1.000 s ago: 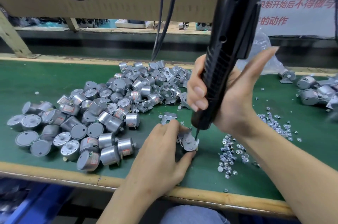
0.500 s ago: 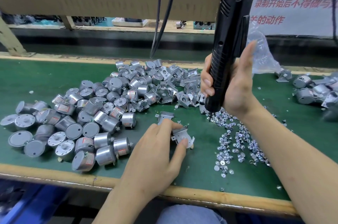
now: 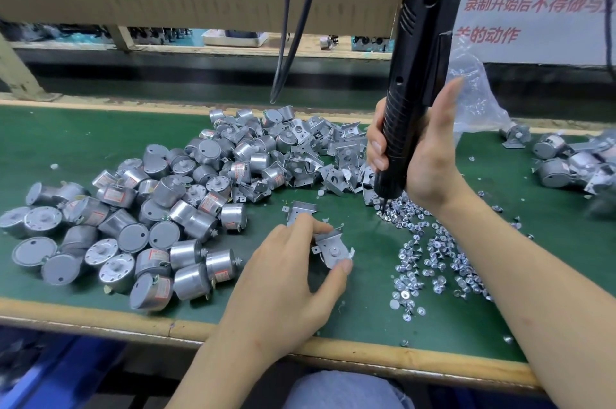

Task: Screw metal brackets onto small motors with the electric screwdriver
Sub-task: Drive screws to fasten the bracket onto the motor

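Note:
My left hand (image 3: 293, 278) pinches a small silver motor with a metal bracket on top (image 3: 331, 250), held down on the green mat. My right hand (image 3: 423, 155) grips the black electric screwdriver (image 3: 411, 81), which hangs from a cord and chain above. Its bit tip touches the top of the heap of loose silver screws (image 3: 433, 252) right of the motor. A spare bracket (image 3: 301, 210) lies just beyond my left fingers.
A big pile of bare motors (image 3: 133, 218) covers the left of the green mat (image 3: 66, 148). Loose brackets (image 3: 316, 155) are heaped at centre back. Bracketed motors (image 3: 566, 161) and a plastic bag (image 3: 476, 101) lie at the right. Two black cables (image 3: 290, 41) hang down.
The screwdriver has lifted off the motor under my left hand and moved right and back, its tip now in the screw heap. My left hand still holds the motor in place.

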The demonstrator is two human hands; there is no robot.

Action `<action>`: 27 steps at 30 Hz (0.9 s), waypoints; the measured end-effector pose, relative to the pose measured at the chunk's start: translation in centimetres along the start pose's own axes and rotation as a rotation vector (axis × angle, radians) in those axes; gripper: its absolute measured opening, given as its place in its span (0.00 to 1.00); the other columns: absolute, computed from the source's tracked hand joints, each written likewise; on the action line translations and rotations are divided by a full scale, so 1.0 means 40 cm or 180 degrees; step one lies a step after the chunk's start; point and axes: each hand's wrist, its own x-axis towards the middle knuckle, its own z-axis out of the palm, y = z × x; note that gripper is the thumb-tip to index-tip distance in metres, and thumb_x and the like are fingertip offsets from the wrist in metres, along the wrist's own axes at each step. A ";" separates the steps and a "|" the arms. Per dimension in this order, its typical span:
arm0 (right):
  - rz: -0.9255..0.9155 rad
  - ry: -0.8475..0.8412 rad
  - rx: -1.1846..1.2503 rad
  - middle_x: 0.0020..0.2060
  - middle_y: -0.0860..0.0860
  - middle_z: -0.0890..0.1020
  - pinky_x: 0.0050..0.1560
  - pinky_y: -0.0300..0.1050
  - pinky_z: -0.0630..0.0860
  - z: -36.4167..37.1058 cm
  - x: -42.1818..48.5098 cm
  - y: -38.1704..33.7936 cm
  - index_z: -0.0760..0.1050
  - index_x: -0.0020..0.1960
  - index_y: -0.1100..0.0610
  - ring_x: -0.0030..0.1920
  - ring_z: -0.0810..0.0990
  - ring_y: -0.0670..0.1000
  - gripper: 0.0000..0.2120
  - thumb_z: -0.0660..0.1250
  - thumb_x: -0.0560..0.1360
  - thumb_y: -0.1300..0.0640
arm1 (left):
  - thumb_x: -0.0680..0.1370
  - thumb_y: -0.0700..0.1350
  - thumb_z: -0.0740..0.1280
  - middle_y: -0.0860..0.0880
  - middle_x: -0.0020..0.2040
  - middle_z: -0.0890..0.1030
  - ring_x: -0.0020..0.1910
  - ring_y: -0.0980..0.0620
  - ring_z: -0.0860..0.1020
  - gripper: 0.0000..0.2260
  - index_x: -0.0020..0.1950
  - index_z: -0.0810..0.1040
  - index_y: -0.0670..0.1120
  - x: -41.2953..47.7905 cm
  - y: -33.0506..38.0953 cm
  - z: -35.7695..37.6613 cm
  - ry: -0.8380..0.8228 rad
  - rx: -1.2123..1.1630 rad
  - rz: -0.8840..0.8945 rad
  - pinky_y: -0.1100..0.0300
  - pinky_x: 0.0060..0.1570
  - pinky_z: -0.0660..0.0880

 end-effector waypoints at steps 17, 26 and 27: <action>0.0112 -0.0230 0.0239 0.28 0.51 0.72 0.29 0.43 0.67 0.022 -0.018 0.011 0.72 0.41 0.56 0.25 0.68 0.51 0.39 0.59 0.63 0.18 | 0.74 0.58 0.70 0.66 0.52 0.70 0.52 0.62 0.70 0.21 0.64 0.69 0.57 0.002 -0.003 0.002 -0.0127 0.0282 0.0016 0.69 0.51 0.65; 0.0118 -0.0180 0.0206 0.28 0.51 0.71 0.29 0.42 0.67 0.018 -0.014 0.009 0.71 0.41 0.56 0.24 0.67 0.51 0.39 0.58 0.62 0.18 | 0.75 0.56 0.70 0.61 0.52 0.75 0.51 0.58 0.72 0.18 0.63 0.72 0.53 -0.001 0.006 -0.005 -0.0058 0.0256 0.0054 0.65 0.51 0.68; 0.0116 -0.0180 0.0199 0.28 0.51 0.71 0.29 0.43 0.67 0.019 -0.014 0.010 0.71 0.42 0.57 0.25 0.67 0.51 0.39 0.58 0.62 0.18 | 0.75 0.55 0.70 0.60 0.52 0.75 0.51 0.58 0.72 0.18 0.63 0.72 0.53 0.000 0.006 -0.005 -0.0058 0.0253 0.0054 0.64 0.51 0.69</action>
